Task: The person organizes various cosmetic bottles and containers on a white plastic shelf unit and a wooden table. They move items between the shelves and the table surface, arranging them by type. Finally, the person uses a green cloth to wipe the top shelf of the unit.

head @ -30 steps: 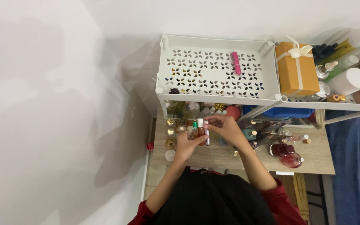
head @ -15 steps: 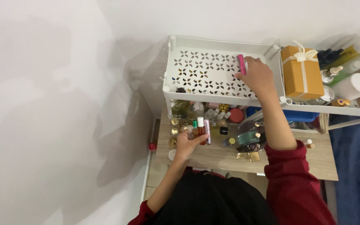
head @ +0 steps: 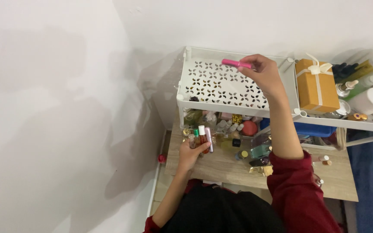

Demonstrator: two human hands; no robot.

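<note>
Right hand [head: 264,75] lifted slim pink tube [head: 236,64] off perforated white shelf [head: 221,84]; left hand [head: 193,153] clutches small glass vials [head: 203,137].

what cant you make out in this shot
All in the head view:
- Lower tier under the white shelf: its back is hidden by the top tier, and the small bottles there are too small to tell apart.
- Left hand: it grips several small tubes; the exact count is unclear.
- Pink tube: one end is covered by the right hand.
- White bottle: neighbouring items are cut off by the right edge.
</note>
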